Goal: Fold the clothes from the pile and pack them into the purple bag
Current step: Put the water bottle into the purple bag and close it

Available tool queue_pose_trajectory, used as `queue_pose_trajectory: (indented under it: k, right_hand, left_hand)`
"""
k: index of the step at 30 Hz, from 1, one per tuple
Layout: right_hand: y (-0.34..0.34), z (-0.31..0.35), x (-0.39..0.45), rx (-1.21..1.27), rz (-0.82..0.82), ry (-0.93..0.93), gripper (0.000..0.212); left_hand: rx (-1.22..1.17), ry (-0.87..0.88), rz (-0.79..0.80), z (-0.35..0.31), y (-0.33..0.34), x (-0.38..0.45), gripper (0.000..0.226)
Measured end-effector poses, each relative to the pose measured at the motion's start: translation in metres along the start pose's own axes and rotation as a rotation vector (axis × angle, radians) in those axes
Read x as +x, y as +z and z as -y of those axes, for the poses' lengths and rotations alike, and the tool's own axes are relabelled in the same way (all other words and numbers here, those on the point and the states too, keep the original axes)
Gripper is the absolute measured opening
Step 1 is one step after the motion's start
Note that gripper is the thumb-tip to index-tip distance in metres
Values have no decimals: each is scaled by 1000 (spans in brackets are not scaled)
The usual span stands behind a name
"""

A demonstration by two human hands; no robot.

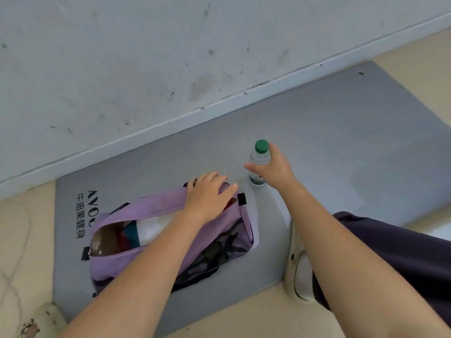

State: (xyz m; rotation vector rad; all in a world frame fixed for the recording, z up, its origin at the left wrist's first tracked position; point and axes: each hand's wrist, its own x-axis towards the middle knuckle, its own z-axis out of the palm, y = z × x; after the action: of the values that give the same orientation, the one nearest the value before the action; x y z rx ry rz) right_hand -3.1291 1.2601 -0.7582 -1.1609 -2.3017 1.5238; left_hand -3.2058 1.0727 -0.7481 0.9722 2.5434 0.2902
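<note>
The purple bag (156,206) lies on a grey mat (317,142), its top zip open. Folded clothes (136,231) in white, teal and dark red show inside. My left hand (210,193) rests on the bag's far right end, fingers curved over the edge. My right hand (273,167) grips a clear water bottle (260,157) with a green cap, standing upright on the mat just right of the bag. No clothes pile is in view.
A grey wall (170,57) with a skirting board runs behind the mat. Beige floor (244,318) surrounds the mat. My leg in dark trousers (390,245) and a pale shoe (299,269) sit at the mat's right front edge.
</note>
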Motion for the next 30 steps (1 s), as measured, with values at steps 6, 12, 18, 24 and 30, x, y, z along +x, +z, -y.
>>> queue_pose_trajectory:
  k: [6,12,18,24,30]
  right_hand:
    - [18,-21,15,-9,-197,22,67]
    - [-5,43,-12,433,-274,-33,42]
    - [-15,154,-80,564,-15,-144,43]
    - [0,170,-159,554,640,-298,55]
    - [28,144,-198,439,899,-153,52]
  left_hand:
    - [-19,20,20,11,14,12,55]
    - [-370,61,-106,-11,-32,6,73]
    - [-394,31,-400,-23,-124,-62,73]
    - [-1091,-17,76,27,-163,-164,56]
    - [-1242,-85,215,54,-118,-208,56]
